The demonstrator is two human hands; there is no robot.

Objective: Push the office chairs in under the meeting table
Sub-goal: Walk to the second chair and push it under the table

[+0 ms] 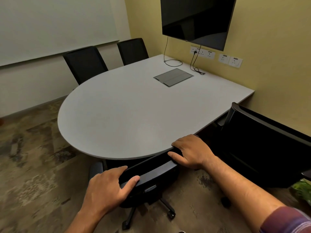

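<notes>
While both hands clasp its backrest top | left hand (107, 190) and right hand (193, 152) curled on black mesh wheeled office chair (151, 175), seat partly under rounded grey laminate meeting table (127, 111) | two far chairs (85, 63) tucked; right-side chair (262, 142) looks left.

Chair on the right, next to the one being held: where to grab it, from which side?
Take the right chair by the top rail of its backrest, from behind, on the side away from the table. That rail is the highest exposed edge and faces away from the table. Both hands, as the left hand and right hand grip the near chair.
</notes>
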